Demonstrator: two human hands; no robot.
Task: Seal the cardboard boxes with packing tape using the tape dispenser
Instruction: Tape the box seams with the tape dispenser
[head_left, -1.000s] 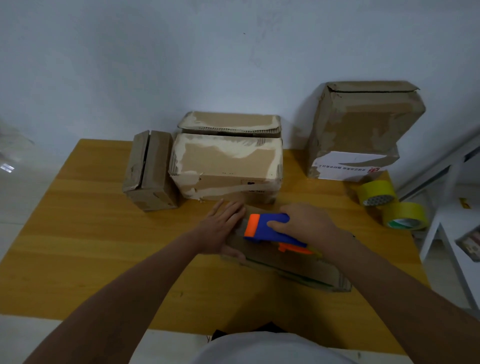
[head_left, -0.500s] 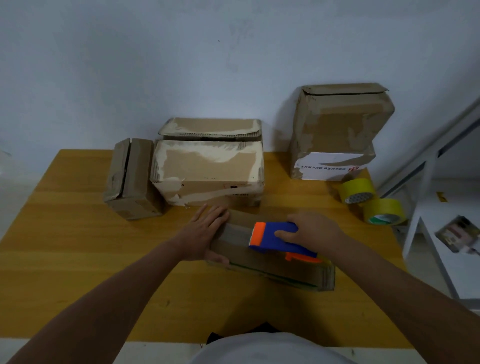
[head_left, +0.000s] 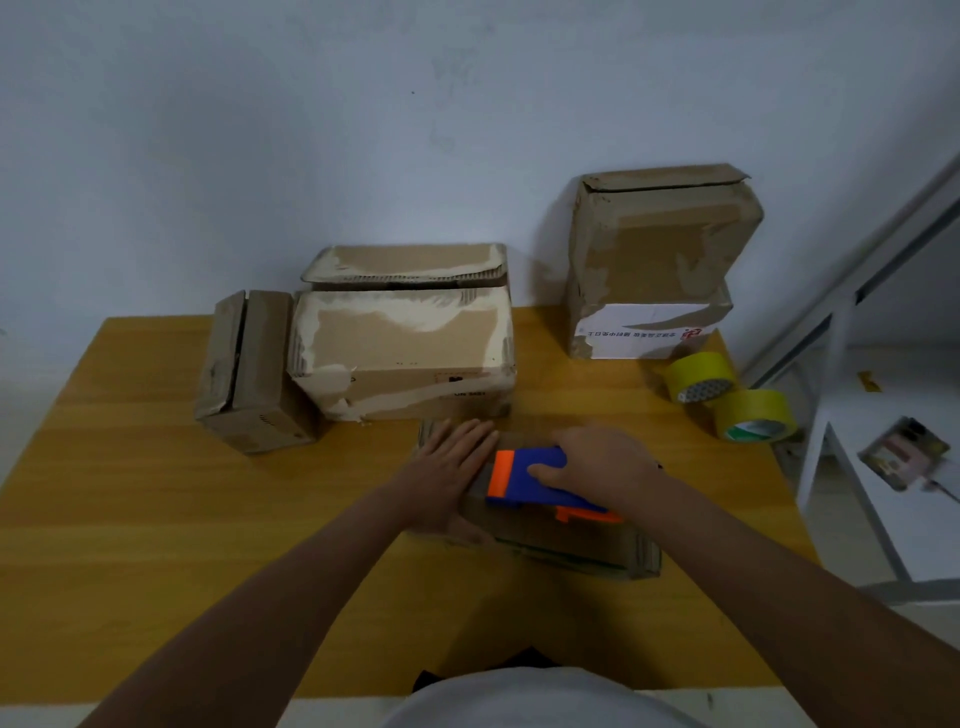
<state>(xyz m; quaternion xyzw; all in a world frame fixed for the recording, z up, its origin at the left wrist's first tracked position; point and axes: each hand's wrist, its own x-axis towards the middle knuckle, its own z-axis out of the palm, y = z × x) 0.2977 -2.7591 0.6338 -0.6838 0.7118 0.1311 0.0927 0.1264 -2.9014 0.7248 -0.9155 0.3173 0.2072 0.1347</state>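
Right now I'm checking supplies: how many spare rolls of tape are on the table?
2, both yellow, at the table's right edge: one roll nearer the wall, the other touching it in front. More may be hidden behind boxes.

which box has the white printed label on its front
The tall box at the back right, by the yellow tape rolls; the other boxes show only bare or torn cardboard.

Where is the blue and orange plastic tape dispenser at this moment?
In the head view, the blue and orange plastic tape dispenser lies on the flat brown cardboard box near the table's front centre, gripped by the right hand, with the left hand beside it.
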